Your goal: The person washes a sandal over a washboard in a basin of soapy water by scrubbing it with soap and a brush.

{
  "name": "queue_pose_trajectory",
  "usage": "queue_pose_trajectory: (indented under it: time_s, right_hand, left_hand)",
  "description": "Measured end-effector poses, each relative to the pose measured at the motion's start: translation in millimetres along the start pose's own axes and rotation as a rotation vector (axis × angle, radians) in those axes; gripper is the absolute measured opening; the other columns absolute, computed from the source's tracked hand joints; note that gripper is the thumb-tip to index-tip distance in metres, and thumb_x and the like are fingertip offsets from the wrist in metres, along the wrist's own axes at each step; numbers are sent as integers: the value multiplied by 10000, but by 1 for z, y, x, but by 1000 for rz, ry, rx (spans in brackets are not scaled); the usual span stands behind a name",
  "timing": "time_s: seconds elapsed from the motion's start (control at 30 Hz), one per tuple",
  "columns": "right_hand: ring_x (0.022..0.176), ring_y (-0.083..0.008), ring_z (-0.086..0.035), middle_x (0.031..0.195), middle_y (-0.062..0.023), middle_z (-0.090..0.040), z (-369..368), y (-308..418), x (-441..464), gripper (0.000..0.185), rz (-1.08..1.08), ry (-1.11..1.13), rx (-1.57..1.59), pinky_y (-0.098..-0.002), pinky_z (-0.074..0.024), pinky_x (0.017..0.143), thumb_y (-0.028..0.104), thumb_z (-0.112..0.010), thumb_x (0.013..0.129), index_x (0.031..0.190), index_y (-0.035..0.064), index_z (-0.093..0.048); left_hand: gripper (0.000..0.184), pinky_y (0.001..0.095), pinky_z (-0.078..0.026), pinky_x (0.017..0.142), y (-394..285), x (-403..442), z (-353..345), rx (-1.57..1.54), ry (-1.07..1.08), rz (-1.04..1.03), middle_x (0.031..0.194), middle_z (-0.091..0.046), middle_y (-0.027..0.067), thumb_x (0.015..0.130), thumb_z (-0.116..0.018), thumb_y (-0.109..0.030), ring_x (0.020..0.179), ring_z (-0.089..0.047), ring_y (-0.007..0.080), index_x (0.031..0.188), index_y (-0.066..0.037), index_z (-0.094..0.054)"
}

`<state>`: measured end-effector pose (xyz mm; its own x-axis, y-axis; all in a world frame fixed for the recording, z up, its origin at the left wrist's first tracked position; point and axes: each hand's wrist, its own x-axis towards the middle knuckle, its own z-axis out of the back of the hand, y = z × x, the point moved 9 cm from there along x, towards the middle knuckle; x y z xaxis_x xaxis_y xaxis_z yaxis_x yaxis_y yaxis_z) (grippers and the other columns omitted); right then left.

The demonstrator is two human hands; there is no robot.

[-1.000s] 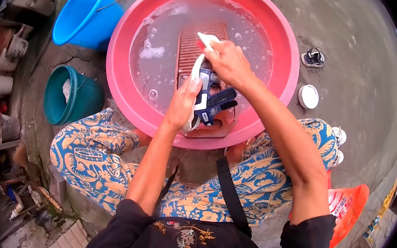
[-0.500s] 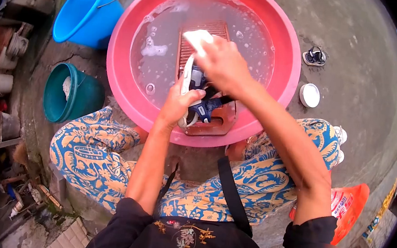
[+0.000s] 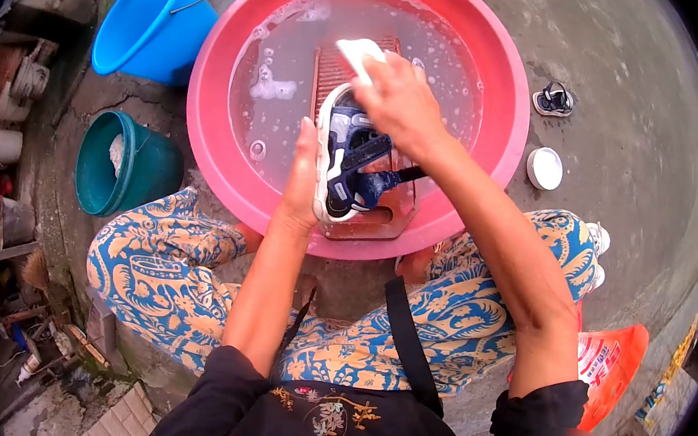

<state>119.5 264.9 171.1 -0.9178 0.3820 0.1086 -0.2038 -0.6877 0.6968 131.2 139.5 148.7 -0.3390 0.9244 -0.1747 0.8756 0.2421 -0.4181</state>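
A navy sandal with a white sole (image 3: 339,162) rests over a brown ridged washboard (image 3: 392,214) in a pink basin (image 3: 206,118) of soapy water. My left hand (image 3: 302,179) lies along the sole's left side, thumb up, pressed against it; its other fingers are mostly hidden behind the sandal. In my right hand (image 3: 403,105) is a white brush-like object (image 3: 358,53), held above the toe end. Its underside is hidden.
A blue bucket (image 3: 144,22) and a green bucket (image 3: 129,165) with something white inside stand left of the basin. Right of it are another small sandal (image 3: 554,100) and a white bowl (image 3: 544,169). An orange bag (image 3: 612,373) lies at lower right.
The sandal has turned so its straps and inside face up more. My left hand's thumb has left the straps for the sole's edge. My right hand has shifted slightly with the white object.
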Motion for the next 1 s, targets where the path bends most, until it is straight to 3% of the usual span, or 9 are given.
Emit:
queue_pose_trajectory:
  time_s: [0.1,0.23,0.27,0.3,0.37,0.5,0.63,0.83,1.0]
  right_hand:
    - [1012,-347,-488,1256,-203,-474,13,73,-23,420,279,-141,-281,-428,-420,865,292,-574,834,1223,135,-549]
    - [1015,-351,-489,1243,-200,-487,12,76,-27,424,283,-79,-235,-442,-417,866,329,-562,843,1216,128,-561]
    - [1001,-349,-495,1226,-197,-500,12,74,-29,437,286,-74,-171,-453,-417,845,359,-560,838,1203,120,-575]
    - [1001,-349,-495,1226,-197,-500,11,72,-28,437,291,-65,-173,-453,-417,845,359,-560,838,1203,120,-575]
    - [1006,-360,-495,1235,-204,-493,13,57,-18,434,149,-33,-51,-465,-423,860,353,-556,843,1207,115,-570]
    - [950,-346,-509,1195,-193,-511,59,115,-32,409,385,-293,-87,-440,-441,814,332,-585,821,1165,111,-579]
    - [929,-284,-510,1166,-177,-539,2,151,-80,450,592,-4,-202,-408,-419,760,329,-638,761,1140,91,-587]
    - [1024,-315,-504,1237,-168,-516,1,94,-31,435,435,-73,-297,-432,-440,832,332,-594,814,1186,106,-584]
    - [990,-356,-501,1199,-183,-518,11,48,-8,410,179,-38,-296,-440,-446,830,328,-562,841,1182,100,-579]
  left_hand:
    - [587,410,-502,925,-2,-1,15,-69,-345,-98,1257,-542,155,975,-289,-505,1091,-588,258,1337,-62,-418]
    - [549,448,-438,1002,-13,-2,23,-275,-181,-165,1323,-493,147,976,-331,-466,1183,-522,285,1366,-84,-390]
    - [534,442,-448,993,-21,-4,36,-127,-346,-202,1305,-512,141,962,-399,-448,1160,-540,282,1355,-88,-413]
    - [490,377,-556,829,-27,-1,34,-122,-344,-211,1116,-626,113,941,-458,-445,956,-640,234,1269,-83,-494]
    - [502,362,-581,755,-35,-2,19,-97,-269,-206,1047,-649,99,931,-466,-475,892,-655,219,1247,-87,-506]
    - [548,354,-572,774,-34,-2,32,-34,-349,-279,1035,-644,96,908,-488,-523,886,-649,215,1245,-90,-499]
    - [523,340,-567,745,-20,-6,58,-34,-417,-177,1019,-636,87,917,-489,-503,872,-645,201,1235,-88,-498]
    - [485,319,-559,701,23,2,78,44,-549,-69,994,-623,73,931,-491,-474,851,-638,180,1220,-85,-496]
    - [366,335,-574,742,27,0,35,36,-513,1,1060,-619,97,967,-454,-301,892,-648,189,1215,-38,-513]
